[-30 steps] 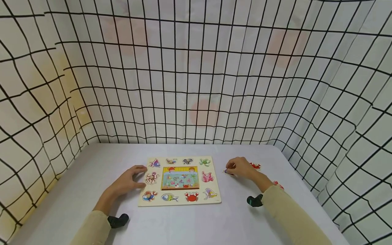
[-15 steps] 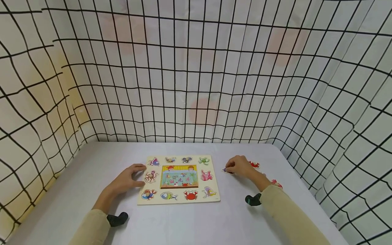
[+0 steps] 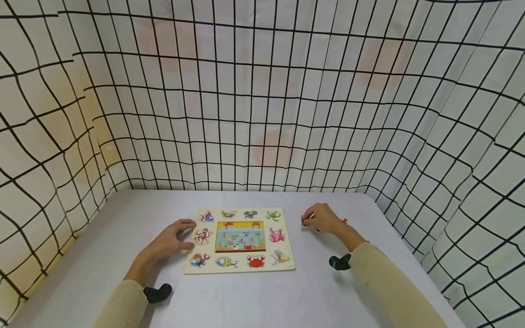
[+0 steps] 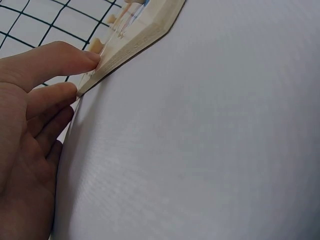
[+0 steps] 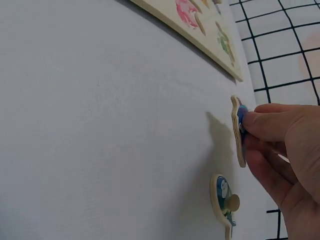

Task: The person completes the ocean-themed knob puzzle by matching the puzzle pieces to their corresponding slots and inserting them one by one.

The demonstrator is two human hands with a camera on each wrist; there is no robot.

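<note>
A pale wooden puzzle board with sea-animal pictures around an aquarium scene lies mid-table. My left hand rests at its left edge, and in the left wrist view the thumb and a fingertip touch the board's side. To the right of the board my right hand pinches a blue-purple puzzle piece, held on edge just above the table. Its animal is mostly hidden by the fingers. Below that hand, in the right wrist view, lies another blue puzzle piece with a wooden knob.
A red puzzle piece shows behind my right hand, mostly covered. Wooden knobs stand up from pieces along the board's left side. Black netting over white sheeting encloses the table's back and sides.
My right hand has lifted the blue-purple puzzle piece off the table, moving it slightly away from me and tilting it up. The left hand and the board have stayed in place.
</note>
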